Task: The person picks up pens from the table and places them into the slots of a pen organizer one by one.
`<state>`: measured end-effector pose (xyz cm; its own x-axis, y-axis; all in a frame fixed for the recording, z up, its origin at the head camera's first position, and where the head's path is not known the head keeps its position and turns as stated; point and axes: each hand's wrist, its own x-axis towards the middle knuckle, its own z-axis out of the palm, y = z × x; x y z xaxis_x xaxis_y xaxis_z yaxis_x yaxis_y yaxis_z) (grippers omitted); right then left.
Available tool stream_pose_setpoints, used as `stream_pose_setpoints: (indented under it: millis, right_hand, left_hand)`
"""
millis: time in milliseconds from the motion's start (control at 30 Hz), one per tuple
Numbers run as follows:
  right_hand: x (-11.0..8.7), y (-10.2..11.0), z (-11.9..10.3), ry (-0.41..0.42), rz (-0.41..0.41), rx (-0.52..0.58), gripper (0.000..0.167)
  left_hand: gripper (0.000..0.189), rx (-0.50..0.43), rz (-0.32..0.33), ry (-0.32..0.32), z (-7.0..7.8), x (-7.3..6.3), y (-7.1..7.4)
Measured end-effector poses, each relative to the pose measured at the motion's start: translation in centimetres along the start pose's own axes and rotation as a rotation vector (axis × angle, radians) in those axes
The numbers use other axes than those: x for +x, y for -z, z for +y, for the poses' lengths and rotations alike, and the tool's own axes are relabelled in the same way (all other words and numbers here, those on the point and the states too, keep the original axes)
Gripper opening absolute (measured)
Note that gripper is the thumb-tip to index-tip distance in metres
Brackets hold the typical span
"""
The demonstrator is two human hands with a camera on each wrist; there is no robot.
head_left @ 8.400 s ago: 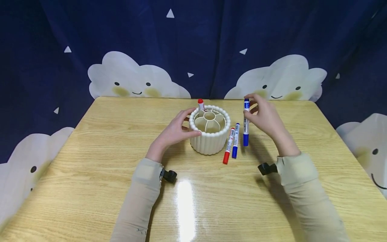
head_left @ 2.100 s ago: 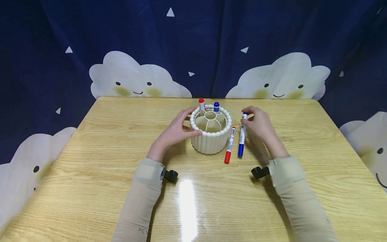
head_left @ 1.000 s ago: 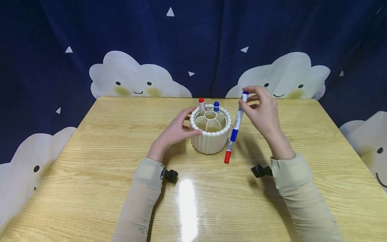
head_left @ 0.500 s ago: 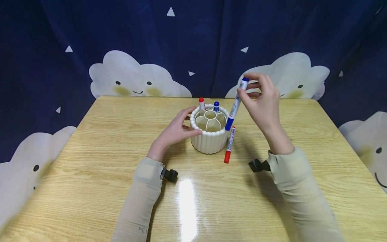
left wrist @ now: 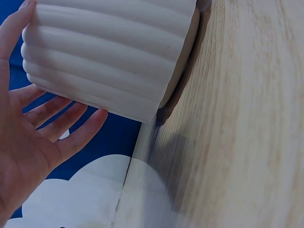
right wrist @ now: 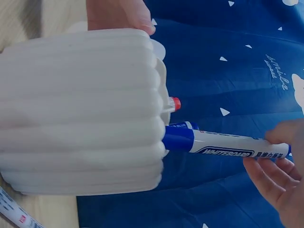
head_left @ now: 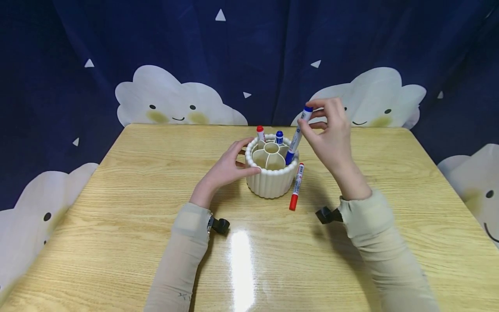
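A cream ribbed pen holder (head_left: pixel 270 185) with a beaded rim and several compartments stands on the table. My left hand (head_left: pixel 228 167) grips its left side, thumb on the front rim, fingers round the back; the left wrist view shows these fingers (left wrist: pixel 78 128) against the ribs. Between thumb and fingertips, my right hand (head_left: pixel 331 134) pinches a blue whiteboard marker (head_left: pixel 297 136) near its upper end. It tilts, its lower blue cap inside the rim at the right-hand compartment. A red marker (head_left: pixel 260 133) and another blue marker (head_left: pixel 279 137) stand in the back compartments.
Another red marker (head_left: pixel 297 186) lies on the wooden table (head_left: pixel 156 186), just right of the holder. Behind the table hangs a dark blue curtain (head_left: pixel 257 56) with clouds. Both wrists wear small black cameras.
A blue marker was put into a back compartment. My right hand then lifted the other blue marker off the table and moved it left into the holder's opening. The left hand stays on the holder.
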<state>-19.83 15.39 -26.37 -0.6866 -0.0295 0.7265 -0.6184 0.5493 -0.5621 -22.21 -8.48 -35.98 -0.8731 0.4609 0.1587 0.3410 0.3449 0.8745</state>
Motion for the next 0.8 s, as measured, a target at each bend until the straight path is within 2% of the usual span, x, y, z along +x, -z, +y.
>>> stream_pose_setpoints:
  millis: [200,800]
  right_hand:
    - [-0.6,-0.7,0.5,0.043,-0.031,0.01,0.029]
    - [-2.9,-2.7,1.6,0.037,-0.107,0.038,0.027]
  left_hand:
    - [0.086,0.0,0.005,-0.01,0.0,0.0,0.0]
    - [0.086,0.0,-0.003,-0.013,-0.1,0.0,0.0]
